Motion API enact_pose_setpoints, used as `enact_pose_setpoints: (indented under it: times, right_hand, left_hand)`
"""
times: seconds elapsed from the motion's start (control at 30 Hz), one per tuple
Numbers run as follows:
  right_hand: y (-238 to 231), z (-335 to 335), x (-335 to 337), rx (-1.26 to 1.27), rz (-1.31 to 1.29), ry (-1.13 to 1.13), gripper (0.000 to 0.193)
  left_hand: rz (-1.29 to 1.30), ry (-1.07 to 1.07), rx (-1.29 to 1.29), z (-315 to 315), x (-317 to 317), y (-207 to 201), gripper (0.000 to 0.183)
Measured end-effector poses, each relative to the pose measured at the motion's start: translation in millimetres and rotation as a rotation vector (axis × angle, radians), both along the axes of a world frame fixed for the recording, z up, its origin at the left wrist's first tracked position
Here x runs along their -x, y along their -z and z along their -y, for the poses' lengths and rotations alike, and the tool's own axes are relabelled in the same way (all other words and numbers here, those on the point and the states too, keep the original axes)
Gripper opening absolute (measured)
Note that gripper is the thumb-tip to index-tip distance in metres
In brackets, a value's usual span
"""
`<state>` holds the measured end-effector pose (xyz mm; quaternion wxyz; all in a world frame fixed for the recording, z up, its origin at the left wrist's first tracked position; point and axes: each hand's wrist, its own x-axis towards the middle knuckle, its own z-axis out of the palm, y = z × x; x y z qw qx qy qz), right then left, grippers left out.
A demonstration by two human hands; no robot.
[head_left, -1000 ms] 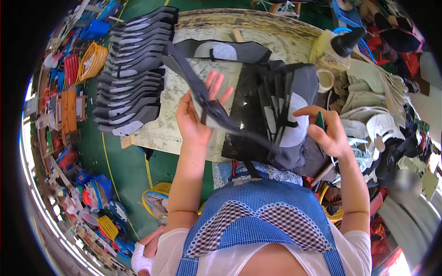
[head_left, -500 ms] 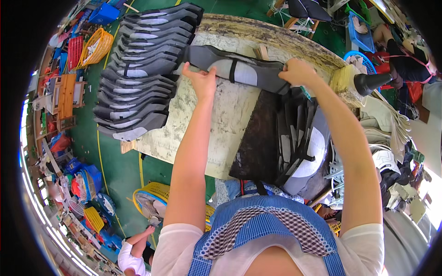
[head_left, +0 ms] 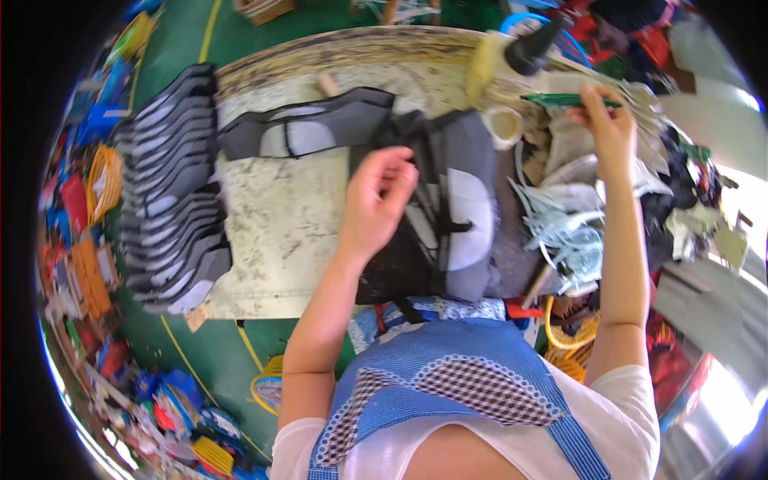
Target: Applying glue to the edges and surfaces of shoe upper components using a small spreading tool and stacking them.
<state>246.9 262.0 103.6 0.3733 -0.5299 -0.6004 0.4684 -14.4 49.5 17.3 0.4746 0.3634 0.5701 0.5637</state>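
Note:
My left hand (head_left: 381,200) hovers above the right side of the table's pale top, fingers loosely curled with a gap inside and nothing visible in it. Just beneath lie dark grey padded pieces (head_left: 470,216) with light panels and black straps, in a pile. My right hand (head_left: 608,132) is raised past the table's right side, its fingers closed round a slim green tool (head_left: 560,99); motion blur hides its exact kind. A single grey padded piece (head_left: 360,120) with a light panel and a black band lies flat at the far side of the table, touched by neither hand.
Overlapping padded pieces (head_left: 172,184) form a long row along the table's left edge. At the far right stand a yellowish container with a black nozzle (head_left: 528,52) and a round pot (head_left: 504,126). Pale strips (head_left: 568,240) and cloth pieces heap beyond the table's right edge.
Both hands have let go of the padded piece, which now lies on the table. My left hand moved right over the pile; my right hand lifted the green tool outward. The whole view shifted.

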Motion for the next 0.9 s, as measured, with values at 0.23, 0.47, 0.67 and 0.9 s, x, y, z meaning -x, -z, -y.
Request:
enact_pose_setpoints:
  times: [0.23, 0.47, 0.67, 0.9]
  right_hand:
    - [86, 43, -4, -0.246, 0.329, -0.014, 0.025]
    - [80, 27, -40, 0.358, 0.124, 0.029, 0.043]
    - [49, 108, 7, 0.4, -0.046, -0.313, 0.033]
    - [74, 99, 31, -0.125, 0.093, -0.017, 0.031]
  left_hand:
    - [-0.36, 0.226, 0.205, 1, -46, 9, 0.073]
    - [-0.082, 0.177, 0.318, 13, -42, 16, 0.064]
    - [-0.095, 0.169, 0.335, 17, -39, 8, 0.067]
    - [-0.034, 0.227, 0.433, 4, -36, 14, 0.064]
